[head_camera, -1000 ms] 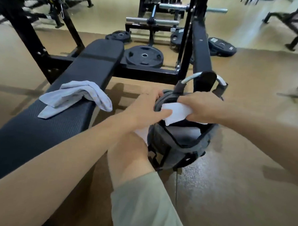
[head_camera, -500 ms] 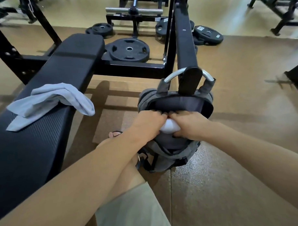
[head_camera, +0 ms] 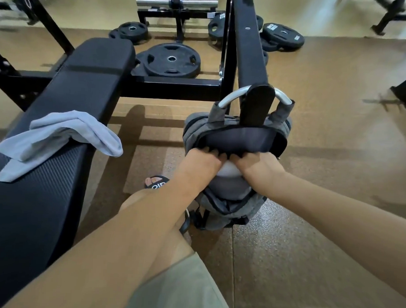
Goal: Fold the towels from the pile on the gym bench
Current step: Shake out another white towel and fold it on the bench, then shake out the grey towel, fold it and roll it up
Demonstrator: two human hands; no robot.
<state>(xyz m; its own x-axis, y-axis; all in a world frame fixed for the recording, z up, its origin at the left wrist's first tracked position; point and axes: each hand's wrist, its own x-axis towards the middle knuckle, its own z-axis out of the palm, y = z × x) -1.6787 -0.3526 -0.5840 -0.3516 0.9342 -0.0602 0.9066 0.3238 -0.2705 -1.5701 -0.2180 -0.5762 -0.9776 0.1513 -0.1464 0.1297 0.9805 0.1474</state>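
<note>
While one grey towel (head_camera: 60, 139) lies rumpled on the black padded table (head_camera: 41, 208) at the left, draped over its right edge and untouched, both hands are busy at the grey bag (head_camera: 230, 201) hanging from the black rack arm (head_camera: 249, 47). That towel looks loosely bunched, not yet folded, so part of the task is judged still open.

At the bag's mouth the left hand (head_camera: 202, 164) has its fingers curled down over a white towel (head_camera: 228, 171), of which only a small rounded patch shows between the two wrists. Just beside it, the right hand (head_camera: 258, 166) grips the same white cloth in the same way, knuckles up, fingertips touching the dark lining.

Judged from this, the step is seating the white towel inside the bag. To do it well, press evenly with both hands so the fold does not spring open, and keep the bag's mouth from swinging on its metal handle (head_camera: 229, 97).

Of the bag's contents, only the white towel can be seen; the rest of the interior is hidden.
</note>
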